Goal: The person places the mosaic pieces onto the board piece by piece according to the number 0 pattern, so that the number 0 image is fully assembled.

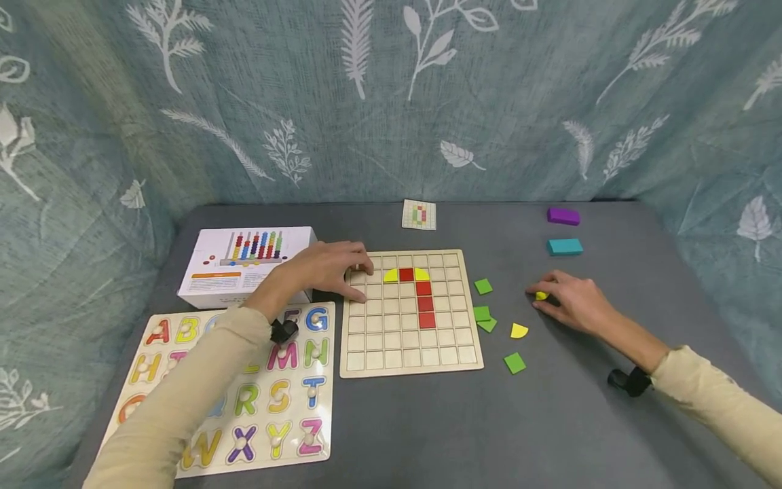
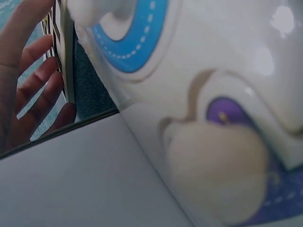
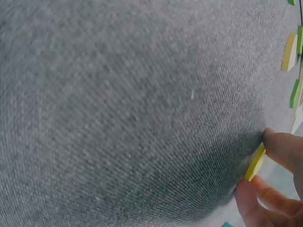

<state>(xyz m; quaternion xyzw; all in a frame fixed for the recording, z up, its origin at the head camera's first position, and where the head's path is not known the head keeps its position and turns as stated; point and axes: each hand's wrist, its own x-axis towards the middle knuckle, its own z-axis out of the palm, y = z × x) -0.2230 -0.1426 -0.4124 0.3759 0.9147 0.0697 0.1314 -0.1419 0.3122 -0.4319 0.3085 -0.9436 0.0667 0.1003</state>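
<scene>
My right hand [image 1: 574, 302] pinches a small yellow piece [image 3: 255, 163] between thumb and fingertips, right at the grey tabletop. My left hand [image 1: 336, 268] rests at the upper left edge of a wooden grid board [image 1: 379, 367], thumb and fingers spread over its border. On the board, a red square [image 1: 406, 274] sits between two yellow quarter-circles [image 1: 391, 276]. Below the right-hand one, several red squares [image 1: 425, 303] run down a column. Loose green squares [image 1: 483, 286] and a yellow quarter-circle [image 1: 519, 331] lie between the board and my right hand.
An alphabet puzzle board [image 1: 324, 448] lies at left under my left forearm. Behind it stands a white box [image 1: 208, 255] with a bead-counter picture. A pattern card [image 1: 419, 214] lies at the back; a purple block [image 1: 563, 216] and a teal block [image 1: 565, 247] are back right.
</scene>
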